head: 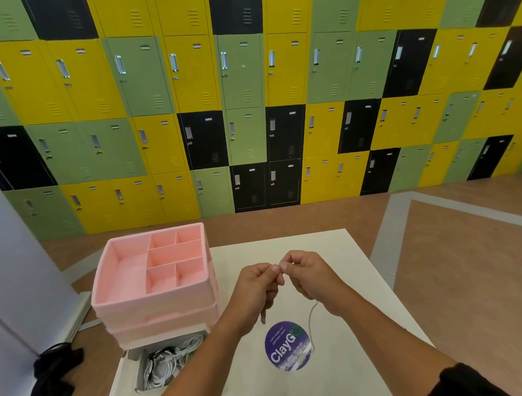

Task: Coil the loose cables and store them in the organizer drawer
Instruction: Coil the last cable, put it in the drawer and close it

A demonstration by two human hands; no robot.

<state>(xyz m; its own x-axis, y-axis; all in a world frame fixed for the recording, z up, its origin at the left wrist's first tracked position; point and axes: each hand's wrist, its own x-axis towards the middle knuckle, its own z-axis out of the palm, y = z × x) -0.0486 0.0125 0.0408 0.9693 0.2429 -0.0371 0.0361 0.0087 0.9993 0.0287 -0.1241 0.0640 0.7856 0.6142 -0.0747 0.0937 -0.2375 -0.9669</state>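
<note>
Pale cable (263,315), 1, between 2 hands (255,284) (308,274)

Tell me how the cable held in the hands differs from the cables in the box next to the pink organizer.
The held cable is one thin strand, held up over the table; the boxed cables are a tangled white and black heap lying in their box. Both the left hand and the right hand pinch the held cable; nothing touches the boxed cables. Neither is in the pink organizer.
</note>
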